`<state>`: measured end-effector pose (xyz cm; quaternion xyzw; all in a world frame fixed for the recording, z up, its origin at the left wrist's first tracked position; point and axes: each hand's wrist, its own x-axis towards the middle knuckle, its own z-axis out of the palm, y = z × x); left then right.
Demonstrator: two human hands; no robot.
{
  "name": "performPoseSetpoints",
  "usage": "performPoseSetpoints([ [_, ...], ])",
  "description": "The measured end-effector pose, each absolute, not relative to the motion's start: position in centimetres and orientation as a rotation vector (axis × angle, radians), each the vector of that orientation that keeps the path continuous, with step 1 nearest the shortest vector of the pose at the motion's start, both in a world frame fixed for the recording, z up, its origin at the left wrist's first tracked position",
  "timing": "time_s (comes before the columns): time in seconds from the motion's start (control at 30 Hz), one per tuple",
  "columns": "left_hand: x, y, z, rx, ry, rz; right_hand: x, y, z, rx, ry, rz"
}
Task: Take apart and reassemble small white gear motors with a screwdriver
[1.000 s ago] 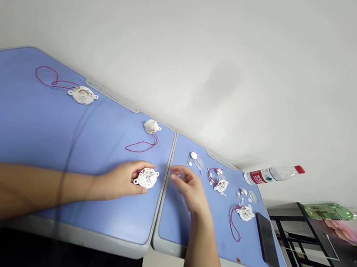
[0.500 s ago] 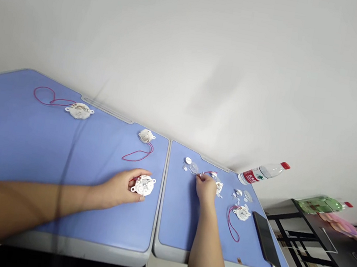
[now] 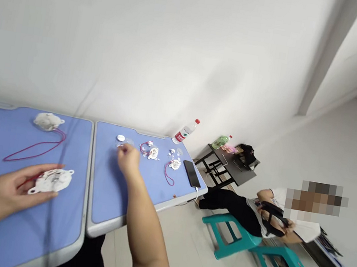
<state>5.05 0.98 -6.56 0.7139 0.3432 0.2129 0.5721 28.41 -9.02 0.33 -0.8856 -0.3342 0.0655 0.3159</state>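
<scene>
My left hand (image 3: 23,185) is closed round the edge of a small white motor housing (image 3: 54,181) with two mounting ears and red wires, its inner side facing up. Over the right-hand blue table, my right hand (image 3: 128,159) has its fingertips pinched together; whatever lies between them is hidden. Just past those fingers are a white round piece (image 3: 121,138) and a clear disc (image 3: 129,141). A second motor housing (image 3: 48,122) with a looped red wire lies beyond my left hand. Two opened ones, a nearer-wall unit (image 3: 153,153) and a right unit (image 3: 175,164), sit among small loose parts.
A gap (image 3: 90,173) separates the two blue tables. Right of the parts are a phone (image 3: 192,174) on a white cable and a water bottle (image 3: 185,133). Beyond stand a black table (image 3: 241,174), teal stools (image 3: 233,237) and a seated person (image 3: 235,205).
The view has swung right, bringing the seated person and stools into sight. My right hand has shifted left to the white round piece. My left hand still holds the motor housing.
</scene>
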Motion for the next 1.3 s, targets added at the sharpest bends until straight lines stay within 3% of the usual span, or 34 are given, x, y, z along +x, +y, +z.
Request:
performPoseSetpoints([
  [0.1,5.0,1.2,-6.5,1.479,0.724,0.366,26.0,-8.8,0.5,-2.144,-0.986,0.222],
  [0.43,4.8,-1.5,-2.3,1.252,0.635,0.448,21.6,-10.3,-1.0,-1.555,-1.267,0.521],
  [1.3,4.9,-1.8,-3.3,1.181,0.545,0.431,20.4,-11.3,-1.2,-1.466,-1.422,0.412],
])
